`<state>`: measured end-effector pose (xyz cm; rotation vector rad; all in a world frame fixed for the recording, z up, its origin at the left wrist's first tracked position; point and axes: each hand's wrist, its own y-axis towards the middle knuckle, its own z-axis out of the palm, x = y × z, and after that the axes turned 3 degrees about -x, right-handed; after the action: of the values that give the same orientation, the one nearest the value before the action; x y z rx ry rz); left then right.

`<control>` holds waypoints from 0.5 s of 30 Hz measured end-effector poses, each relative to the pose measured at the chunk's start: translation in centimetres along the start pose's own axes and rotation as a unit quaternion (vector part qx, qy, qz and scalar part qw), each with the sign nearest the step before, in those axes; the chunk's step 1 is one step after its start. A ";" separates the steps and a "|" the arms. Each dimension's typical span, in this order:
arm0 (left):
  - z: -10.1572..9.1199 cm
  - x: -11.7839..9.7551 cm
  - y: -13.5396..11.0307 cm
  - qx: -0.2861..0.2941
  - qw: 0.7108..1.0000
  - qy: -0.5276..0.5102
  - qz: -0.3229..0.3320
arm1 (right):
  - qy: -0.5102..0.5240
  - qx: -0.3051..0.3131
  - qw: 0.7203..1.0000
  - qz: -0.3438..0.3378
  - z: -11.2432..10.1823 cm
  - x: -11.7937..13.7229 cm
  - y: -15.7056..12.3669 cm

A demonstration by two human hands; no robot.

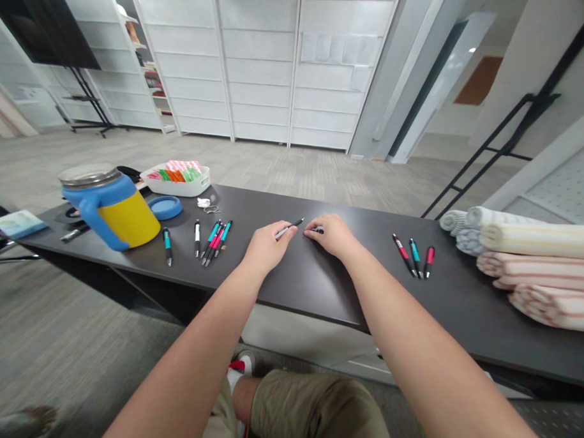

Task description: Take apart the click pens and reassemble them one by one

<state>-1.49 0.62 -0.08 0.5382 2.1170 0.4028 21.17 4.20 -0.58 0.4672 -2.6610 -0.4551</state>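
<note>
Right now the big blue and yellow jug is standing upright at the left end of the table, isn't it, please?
Not quite: the blue and yellow jug is at the left end of the table, but it lies tipped on its side, not upright. The head view shows it.

Dark table [309, 283] as landmark. At its middle, left hand [267, 247] pinching a slim pen refill [290, 228], tip toward right hand [332, 235], which closes on a dark pen part [318, 230]. Left of the hands, a cluster of pens [216, 239]; farther left, a yellow and blue mug [111, 206] lying tilted, blue lid [165, 207] beside it. Right of the hands, three pens [415, 255]; at the table's right end, rolled towels [534, 259].
</note>
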 end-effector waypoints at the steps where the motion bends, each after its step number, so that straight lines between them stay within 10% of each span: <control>1: 0.0 0.0 0.0 -0.001 1.000 0.002 0.000 | 0.010 -0.013 1.000 -0.004 -0.1 0.1 0.0; 15: -0.1 0.7 0.2 0.023 0.999 0.021 -0.014 | 0.282 -0.085 0.952 0.079 -3.2 2.8 -1.0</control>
<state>-1.85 1.15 -0.43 0.5296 2.1764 0.3520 20.35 1.50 2.71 0.2736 -2.0664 -0.4209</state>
